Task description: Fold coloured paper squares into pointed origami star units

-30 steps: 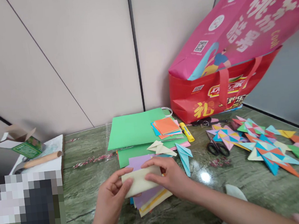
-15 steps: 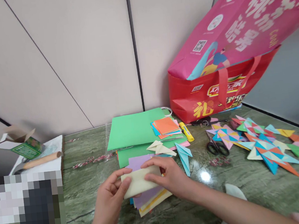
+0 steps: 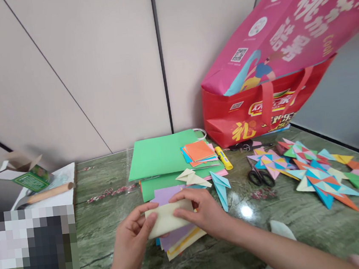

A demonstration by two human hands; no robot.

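Note:
Between my two hands is a cream paper [image 3: 167,222], folded into a narrow rectangle. My left hand [image 3: 137,226] pinches its left end with thumb and fingers. At the other end, my right hand [image 3: 198,209] grips the top edge, thumb in front. Beneath lies a stack of coloured sheets, with a purple sheet [image 3: 169,194] uppermost and a pale yellow sheet [image 3: 187,244] poking out below. Just beyond my right hand rest folded cream paper pieces [image 3: 193,178] and folded light blue paper pieces [image 3: 221,188].
Green sheets [image 3: 159,156] lie behind, carrying small orange squares [image 3: 199,150]. A yellow glue stick [image 3: 223,158] and black-handled scissors [image 3: 261,178] are to the right, before folded paper stars [image 3: 325,181]. A red bag [image 3: 223,121] stands at the back; a board with a wooden-handled tool [image 3: 51,193] is left.

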